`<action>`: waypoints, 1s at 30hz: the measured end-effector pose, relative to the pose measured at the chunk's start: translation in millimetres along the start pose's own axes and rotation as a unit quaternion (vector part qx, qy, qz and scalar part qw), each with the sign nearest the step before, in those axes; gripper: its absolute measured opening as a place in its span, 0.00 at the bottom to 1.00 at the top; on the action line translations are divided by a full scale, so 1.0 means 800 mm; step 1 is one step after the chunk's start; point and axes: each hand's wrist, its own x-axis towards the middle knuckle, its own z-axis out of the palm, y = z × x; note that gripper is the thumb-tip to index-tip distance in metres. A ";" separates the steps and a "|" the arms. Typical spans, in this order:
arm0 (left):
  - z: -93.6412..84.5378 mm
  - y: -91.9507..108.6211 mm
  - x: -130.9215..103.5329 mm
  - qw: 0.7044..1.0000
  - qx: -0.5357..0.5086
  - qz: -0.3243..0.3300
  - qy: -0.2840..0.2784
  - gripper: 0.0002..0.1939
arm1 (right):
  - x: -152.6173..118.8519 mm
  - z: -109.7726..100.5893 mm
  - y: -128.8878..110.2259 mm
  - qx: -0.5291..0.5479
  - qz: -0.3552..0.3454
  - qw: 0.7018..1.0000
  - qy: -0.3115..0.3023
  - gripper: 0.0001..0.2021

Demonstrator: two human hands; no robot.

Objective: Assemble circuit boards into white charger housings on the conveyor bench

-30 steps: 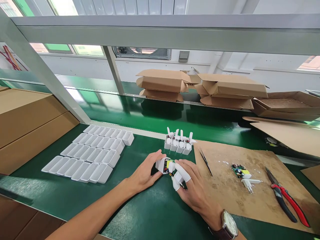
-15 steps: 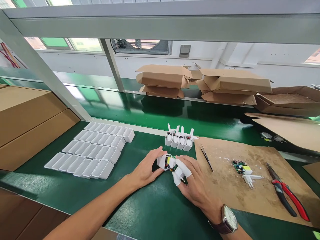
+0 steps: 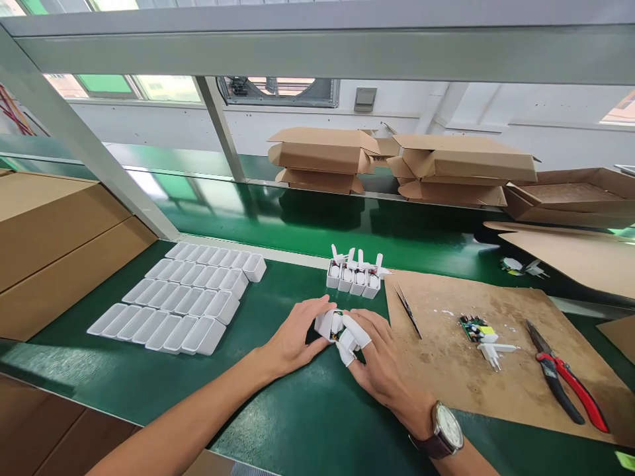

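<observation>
My left hand [image 3: 301, 336] is closed round a white plastic case [image 3: 325, 324], held on its side above the green bench. My right hand [image 3: 380, 350], with white covers on its thumb and a finger, grips a circuit board assembly [image 3: 338, 324] by its white end part. Most of the board sits inside the case; a little of it shows at the opening. Just behind the hands stand several filled white cases [image 3: 354, 281] with white pieces sticking up. Rows of open white cases [image 3: 181, 301] lie to the left.
On the brown cardboard sheet [image 3: 446, 377] at right lie tweezers [image 3: 407, 311], another circuit board [image 3: 475, 328] with a white plug part, and red-black pliers [image 3: 565, 373]. Cardboard boxes [image 3: 322, 149] stand behind, more boxes [image 3: 64, 225] at left. A grey frame bar [image 3: 317, 56] crosses above.
The circuit board has slid deeper into the white case as my right hand moved left toward my left hand. Less of the board shows now.
</observation>
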 end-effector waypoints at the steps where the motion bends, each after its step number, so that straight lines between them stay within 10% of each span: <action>1: 0.001 0.000 -0.001 1.000 -0.004 -0.002 -0.004 0.46 | 0.000 0.000 -0.001 0.002 0.002 1.000 0.008 0.30; 8: 0.006 -0.004 -0.004 0.978 -0.191 -0.088 -0.016 0.39 | 0.002 -0.004 0.004 0.106 0.091 0.990 0.014 0.15; 14: 0.000 -0.002 -0.001 0.944 -0.286 -0.165 -0.023 0.33 | -0.004 0.018 0.013 0.137 0.071 0.988 -0.026 0.22; 24: 0.004 0.004 -0.005 0.952 -0.266 -0.152 0.021 0.44 | 0.004 0.020 0.005 0.146 0.057 0.987 0.031 0.22; 30: 0.008 0.002 -0.008 0.966 -0.208 -0.145 0.048 0.47 | -0.002 0.026 0.010 0.163 0.054 0.985 -0.034 0.14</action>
